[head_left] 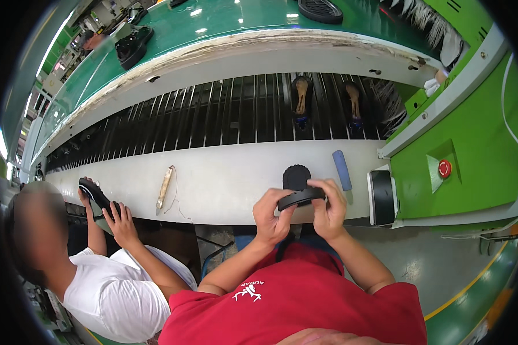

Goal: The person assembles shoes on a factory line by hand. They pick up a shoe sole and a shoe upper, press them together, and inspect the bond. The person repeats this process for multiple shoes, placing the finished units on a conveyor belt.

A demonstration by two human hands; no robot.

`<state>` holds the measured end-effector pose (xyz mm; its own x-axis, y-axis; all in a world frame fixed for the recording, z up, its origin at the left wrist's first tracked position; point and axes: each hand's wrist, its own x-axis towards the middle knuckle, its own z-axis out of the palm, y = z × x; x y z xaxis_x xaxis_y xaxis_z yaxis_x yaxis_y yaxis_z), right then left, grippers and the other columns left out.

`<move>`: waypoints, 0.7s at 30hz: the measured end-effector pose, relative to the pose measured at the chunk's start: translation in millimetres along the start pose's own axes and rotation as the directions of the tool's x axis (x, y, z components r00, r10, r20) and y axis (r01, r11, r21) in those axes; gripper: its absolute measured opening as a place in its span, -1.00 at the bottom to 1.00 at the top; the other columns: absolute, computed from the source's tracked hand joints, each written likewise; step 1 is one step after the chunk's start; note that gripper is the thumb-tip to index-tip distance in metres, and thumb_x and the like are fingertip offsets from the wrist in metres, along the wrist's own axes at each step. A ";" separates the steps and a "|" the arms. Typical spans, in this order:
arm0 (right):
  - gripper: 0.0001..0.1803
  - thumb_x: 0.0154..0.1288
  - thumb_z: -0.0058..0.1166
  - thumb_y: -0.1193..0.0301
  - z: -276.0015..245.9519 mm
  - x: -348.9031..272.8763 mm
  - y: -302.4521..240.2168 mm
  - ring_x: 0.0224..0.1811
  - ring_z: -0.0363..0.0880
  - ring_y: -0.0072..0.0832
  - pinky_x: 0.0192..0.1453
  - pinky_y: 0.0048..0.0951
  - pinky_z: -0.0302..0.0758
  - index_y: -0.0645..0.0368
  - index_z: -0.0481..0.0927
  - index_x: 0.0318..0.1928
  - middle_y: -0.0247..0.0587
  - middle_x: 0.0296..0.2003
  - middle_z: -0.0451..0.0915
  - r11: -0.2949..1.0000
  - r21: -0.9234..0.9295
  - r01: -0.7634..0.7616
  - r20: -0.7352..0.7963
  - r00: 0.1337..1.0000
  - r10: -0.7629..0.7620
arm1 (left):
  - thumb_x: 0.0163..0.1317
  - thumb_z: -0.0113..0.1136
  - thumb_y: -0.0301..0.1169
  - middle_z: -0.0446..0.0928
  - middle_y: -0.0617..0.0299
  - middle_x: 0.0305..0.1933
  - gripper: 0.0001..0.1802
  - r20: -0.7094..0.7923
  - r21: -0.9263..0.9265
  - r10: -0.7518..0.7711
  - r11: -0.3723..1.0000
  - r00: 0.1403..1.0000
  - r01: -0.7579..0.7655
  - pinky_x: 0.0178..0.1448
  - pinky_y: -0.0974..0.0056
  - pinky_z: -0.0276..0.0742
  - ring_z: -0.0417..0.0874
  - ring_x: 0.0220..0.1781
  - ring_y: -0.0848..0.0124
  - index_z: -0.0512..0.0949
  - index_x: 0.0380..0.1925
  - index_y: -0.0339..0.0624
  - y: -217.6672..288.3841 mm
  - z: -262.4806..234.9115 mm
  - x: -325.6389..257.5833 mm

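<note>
Between my two hands is a black shoe sole [301, 198], held over the near edge of the pale bench. My left hand [272, 215] pinches its left end with thumb and fingers. On the other end, my right hand [330, 211] has its fingers curled over the top and the thumb below. Directly behind the sole shows a black piece with a scalloped edge [296, 177]; I cannot tell whether it belongs to the same sole. A blue bar-shaped piece [342, 170] lies on the bench just right of my right hand.
At left, a co-worker in white [118, 293] holds a black shoe [95, 194]. A pale handled tool [165, 190] with a thin cord lies on the bench [224, 184]. Upside-down shoes [301, 98] rest on rollers behind. A green machine [472, 172] with a red button [444, 168] borders the right.
</note>
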<state>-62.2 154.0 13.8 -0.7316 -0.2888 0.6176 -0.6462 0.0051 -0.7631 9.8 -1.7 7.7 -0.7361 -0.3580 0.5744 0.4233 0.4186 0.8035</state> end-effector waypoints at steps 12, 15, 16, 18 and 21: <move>-0.65 0.73 0.15 0.31 11.9 3.4 30.1 0.06 0.71 -0.47 0.23 -0.40 0.61 0.35 0.66 0.25 -0.15 0.03 0.78 0.899 0.264 -0.349 -0.163 0.903 0.399 | 0.37 0.49 -0.48 0.80 -0.03 -0.14 -0.66 0.139 -0.123 -0.100 0.985 0.985 0.118 -0.04 0.23 0.70 0.83 -0.18 0.20 0.73 0.12 -0.31 -26.0 25.2 51.1; -0.72 0.64 0.23 0.43 4.1 20.4 19.5 -0.01 0.72 -0.30 0.17 -0.33 0.61 0.33 0.66 0.20 -0.08 -0.04 0.74 0.985 0.134 -0.107 -0.213 0.968 0.134 | 0.23 0.55 -0.54 0.77 0.00 -0.18 -0.51 0.122 0.070 0.237 0.967 0.964 -0.246 -0.10 0.24 0.68 0.82 -0.21 0.20 0.71 0.18 -0.25 3.1 9.2 77.3; -0.74 0.58 0.26 0.48 0.1 32.3 -1.8 -0.07 0.68 -0.21 0.11 -0.29 0.59 0.31 0.66 0.17 -0.04 -0.08 0.69 0.983 0.153 -0.105 -0.163 0.978 0.130 | 0.20 0.56 -0.54 0.76 0.00 -0.19 -0.51 0.102 0.056 0.237 0.968 0.966 -0.244 -0.14 0.24 0.67 0.81 -0.24 0.21 0.71 0.17 -0.24 12.1 4.2 83.6; -0.73 0.60 0.27 0.44 -3.4 45.8 -21.4 -0.10 0.66 -0.26 0.08 -0.31 0.59 0.32 0.67 0.16 -0.06 -0.08 0.70 0.988 0.155 0.002 -0.173 0.985 0.026 | 0.18 0.59 -0.51 0.75 0.02 -0.21 -0.52 0.088 0.042 0.285 0.956 0.954 -0.290 -0.21 0.24 0.64 0.78 -0.30 0.22 0.72 0.13 -0.24 29.0 -1.9 93.7; -0.72 0.60 0.28 0.42 -2.8 38.8 -33.2 -0.12 0.67 -0.27 0.07 -0.33 0.59 0.34 0.67 0.15 -0.06 -0.10 0.71 0.997 0.055 0.046 -0.160 0.986 -0.037 | 0.24 0.61 -0.43 0.75 0.03 -0.22 -0.56 0.067 0.082 0.346 0.933 0.936 -0.350 -0.26 0.27 0.62 0.76 -0.34 0.25 0.73 0.10 -0.23 43.7 -10.7 83.7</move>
<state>-69.7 145.4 63.6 -0.7325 -0.1316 0.6680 -0.6666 -0.0607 -0.7429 -27.6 -22.2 92.6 -0.5781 -0.1346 0.8048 0.6098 0.5841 0.5357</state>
